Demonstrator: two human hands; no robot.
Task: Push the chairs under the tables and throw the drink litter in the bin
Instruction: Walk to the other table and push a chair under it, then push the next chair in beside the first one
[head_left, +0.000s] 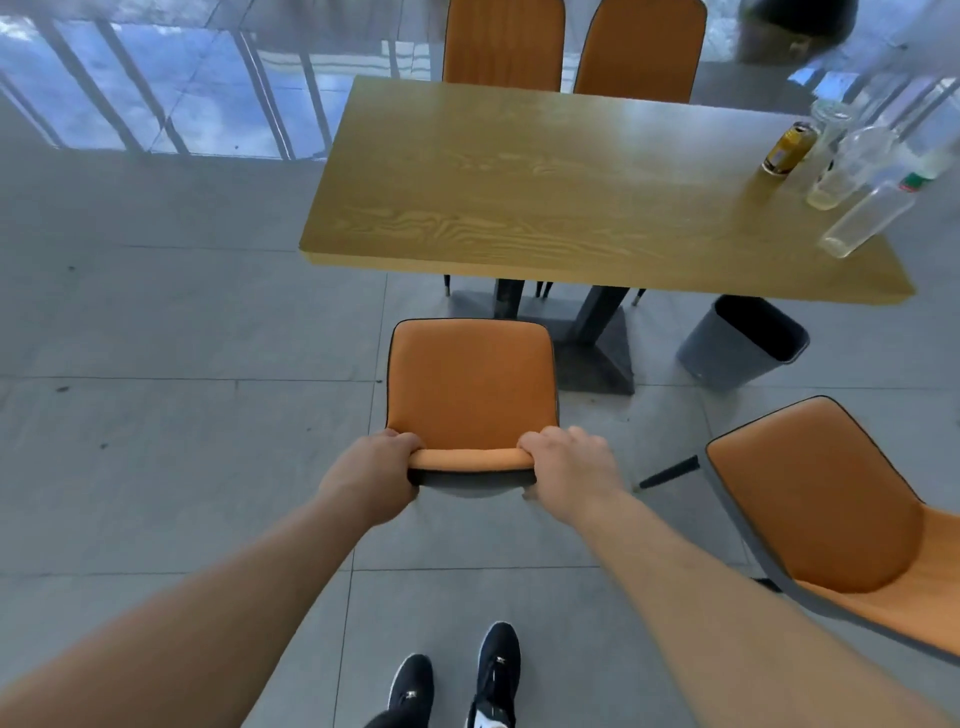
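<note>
Both hands wrapped around the backrest top of the orange chair (470, 387), left hand (376, 475), right hand (569, 467). Chair just short of the table (519, 171) near edge. Looks rigid, light, should slide; top-rail grip suits.

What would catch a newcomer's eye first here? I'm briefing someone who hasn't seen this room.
Both hands, left hand and right hand, grip the top of an orange chair standing short of the wooden table. At the table's far right end stand a yellow can and clear bottles. A grey bin sits on the floor by that end.
</note>
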